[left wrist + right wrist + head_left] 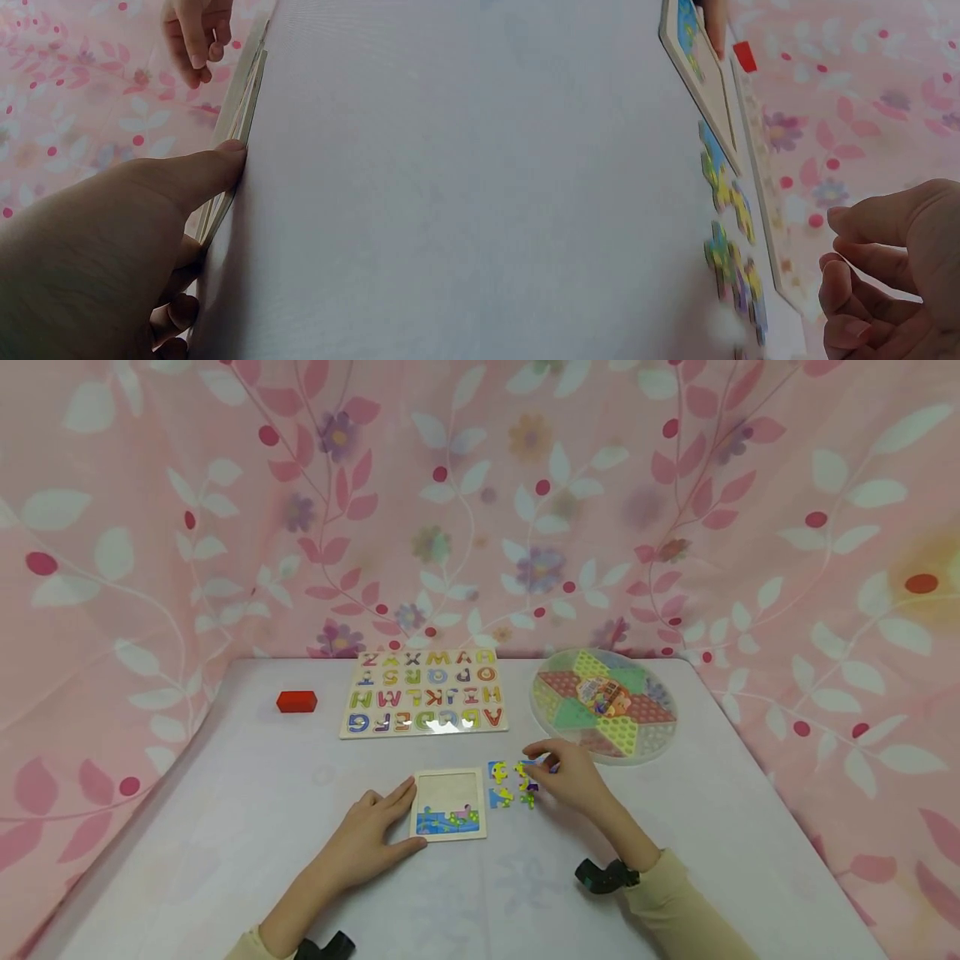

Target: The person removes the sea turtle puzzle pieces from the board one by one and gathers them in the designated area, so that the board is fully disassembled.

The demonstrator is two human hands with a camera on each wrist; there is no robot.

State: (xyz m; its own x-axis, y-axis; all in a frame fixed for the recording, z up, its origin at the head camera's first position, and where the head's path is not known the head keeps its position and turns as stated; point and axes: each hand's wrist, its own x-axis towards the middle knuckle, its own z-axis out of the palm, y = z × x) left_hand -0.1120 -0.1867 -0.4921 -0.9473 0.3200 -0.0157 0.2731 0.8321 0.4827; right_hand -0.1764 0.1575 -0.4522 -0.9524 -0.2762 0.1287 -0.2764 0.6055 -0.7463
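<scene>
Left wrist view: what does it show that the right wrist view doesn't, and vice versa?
Only left wrist: the left thumb, touching the edge of the puzzle frame.
Only right wrist: loose puzzle pieces, the red block and the blue picture inside the frame.
Both: puzzle frame, left hand, right hand, white table and pink floral backdrop.

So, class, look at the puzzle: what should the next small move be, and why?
Probably the right hand should pinch one of the loose pieces: it hovers close by them and seems to hold nothing. The wooden frame has fitted pieces only along its near side, leaving its far part bare, while the left hand rests against its edge.
</scene>
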